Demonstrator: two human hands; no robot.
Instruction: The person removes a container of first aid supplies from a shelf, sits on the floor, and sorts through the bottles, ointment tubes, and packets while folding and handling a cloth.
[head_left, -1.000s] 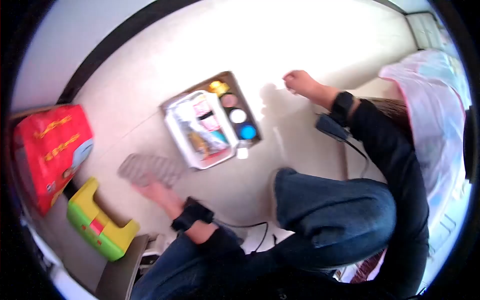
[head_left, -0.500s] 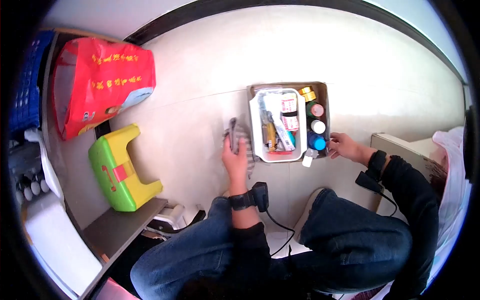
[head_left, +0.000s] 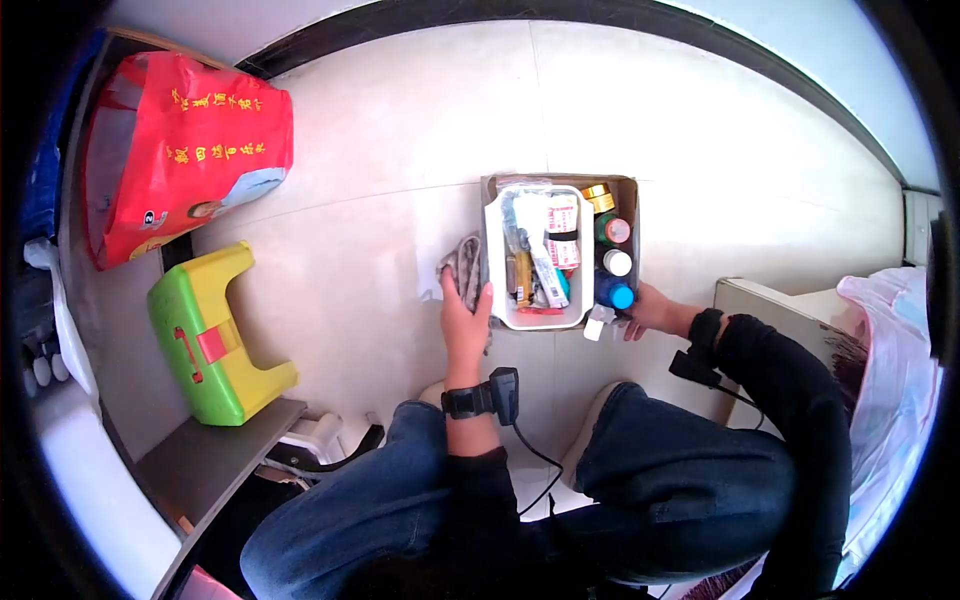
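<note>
A brown box (head_left: 560, 180) on the floor holds a white tray (head_left: 499, 290) with packets and tubes. Along the box's right side stand several bottles, one with a blue cap (head_left: 621, 296), below a gold-lidded jar (head_left: 599, 197). A small white-capped bottle (head_left: 594, 329) is at the lower right corner. My left hand (head_left: 466, 318) is closed on a striped grey cloth (head_left: 462, 270) beside the box's left side. My right hand (head_left: 650, 311) touches the box's lower right side, its fingertips partly hidden.
A red bag (head_left: 205, 150) stands at the upper left. Below it is a green and yellow plastic stool (head_left: 215, 345). A grey shelf board (head_left: 215, 455) is at the lower left. To the right are a cream-coloured furniture edge (head_left: 765, 297) and a pale cloth (head_left: 890, 370).
My left hand has lifted the cloth off the floor and come to the box's left side. My right hand has come down to the box's right side. The view has turned.
</note>
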